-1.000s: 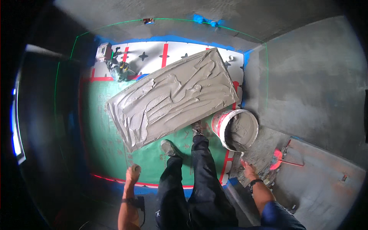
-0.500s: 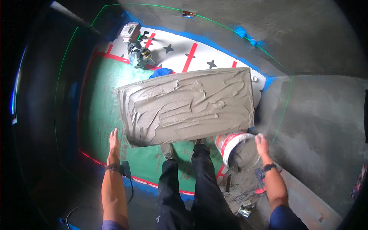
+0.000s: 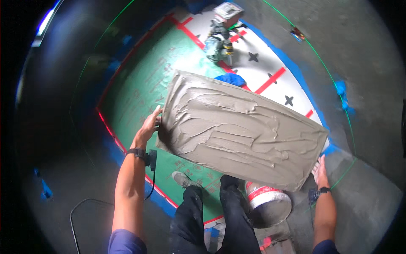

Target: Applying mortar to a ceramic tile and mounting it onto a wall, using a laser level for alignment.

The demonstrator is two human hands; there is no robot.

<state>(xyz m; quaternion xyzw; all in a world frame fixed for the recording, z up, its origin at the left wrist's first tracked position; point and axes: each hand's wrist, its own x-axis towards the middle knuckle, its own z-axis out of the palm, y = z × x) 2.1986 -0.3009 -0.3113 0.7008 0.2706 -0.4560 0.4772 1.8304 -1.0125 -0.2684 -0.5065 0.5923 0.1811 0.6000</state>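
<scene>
Person's got a big rectangular tile (image 3: 241,131) lifted off the floor, held flat-ish with the mortar side up, so the whole top face is smeared with wet grey adhesive in thick swipes. It's tilted a bit, the left end higher in the view and the right end dipping toward the bucket.

Left hand (image 3: 150,125) is on the tile's left short edge, fingers curled around it, thumb side up. Right hand (image 3: 320,170) is at the far right corner, palm up against the underside or edge; fingers mostly hidden by the tile, so I can't say exactly how they wrap, but it's clearly carrying that end. Both wrists have dark straps.

Below the tile's lower edge, just right of the person's dark trousers, sits a white bucket (image 3: 268,202) with a red band. Underneath is a green floor mat (image 3: 139,89) with red tape lines. Up top there's a power tool (image 3: 218,40) on the white sheet, and a blue rag (image 3: 230,79) peeking out behind the tile's upper edge.
</scene>
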